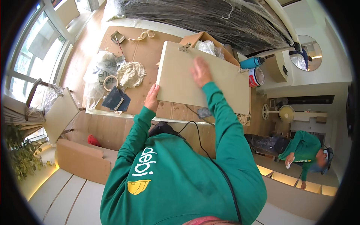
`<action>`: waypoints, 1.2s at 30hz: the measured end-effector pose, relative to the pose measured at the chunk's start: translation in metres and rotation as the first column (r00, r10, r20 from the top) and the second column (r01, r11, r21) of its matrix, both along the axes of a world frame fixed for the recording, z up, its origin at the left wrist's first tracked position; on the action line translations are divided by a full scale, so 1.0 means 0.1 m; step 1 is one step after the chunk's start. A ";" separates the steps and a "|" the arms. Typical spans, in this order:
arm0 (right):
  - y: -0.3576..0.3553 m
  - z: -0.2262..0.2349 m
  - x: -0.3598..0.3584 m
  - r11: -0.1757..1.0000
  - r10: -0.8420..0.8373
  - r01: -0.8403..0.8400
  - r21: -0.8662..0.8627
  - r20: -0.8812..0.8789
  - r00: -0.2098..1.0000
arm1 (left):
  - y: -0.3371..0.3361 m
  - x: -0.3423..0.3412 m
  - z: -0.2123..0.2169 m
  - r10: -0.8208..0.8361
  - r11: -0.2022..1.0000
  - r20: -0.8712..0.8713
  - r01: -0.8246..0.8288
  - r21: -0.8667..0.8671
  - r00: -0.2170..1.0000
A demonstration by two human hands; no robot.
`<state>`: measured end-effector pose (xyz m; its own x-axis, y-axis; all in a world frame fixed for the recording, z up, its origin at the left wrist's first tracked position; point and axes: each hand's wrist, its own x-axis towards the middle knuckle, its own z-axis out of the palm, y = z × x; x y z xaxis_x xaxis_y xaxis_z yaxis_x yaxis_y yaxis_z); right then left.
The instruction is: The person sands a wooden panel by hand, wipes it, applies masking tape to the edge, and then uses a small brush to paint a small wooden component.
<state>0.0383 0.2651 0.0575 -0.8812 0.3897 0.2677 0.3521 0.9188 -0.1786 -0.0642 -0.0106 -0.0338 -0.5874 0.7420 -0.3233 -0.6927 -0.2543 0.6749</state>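
A cream cabinet door (215, 80) is tilted in front of me, with a metal hinge (185, 47) by its upper left corner and another hinge (243, 70) toward the right. My left hand (152, 98) grips the door's left edge near the lower corner. Over the upper middle of the panel lies my right hand (201, 71), slightly blurred, its fingers stretched out and nothing visible in it. Whether its palm presses on the surface I cannot tell. Behind the door, a cardboard box (228, 53) holding white plastic is partly covered.
Cardboard sheeting (150, 48) covers the floor, bearing a white rag (131, 74), a tape roll (110, 83), dark sandpaper (116, 99) and a small tray (117, 37). A blue bottle (252, 62) and a paint tin (256, 77) stand right. A co-worker (305, 150) works at far right.
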 end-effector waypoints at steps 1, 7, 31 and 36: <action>0.14 0.02 -0.04 0.987 -0.148 0.150 0.050 -0.030 0.988 | 0.00 -0.01 0.03 -0.004 1.000 0.007 0.004 0.005 1.000; -1.39 0.04 -0.19 0.833 0.517 -0.489 -0.259 0.049 0.854 | -0.17 -0.17 0.50 -0.172 0.973 0.415 0.090 0.210 0.894; 0.93 -0.03 0.90 0.959 -0.284 0.284 0.008 0.049 0.958 | -0.09 -0.05 0.58 -0.114 0.993 0.007 0.114 0.010 0.993; 1.26 0.02 2.06 0.915 -0.404 0.403 0.036 0.073 0.912 | -0.10 -0.07 0.58 -0.107 0.994 -0.015 0.107 0.006 0.994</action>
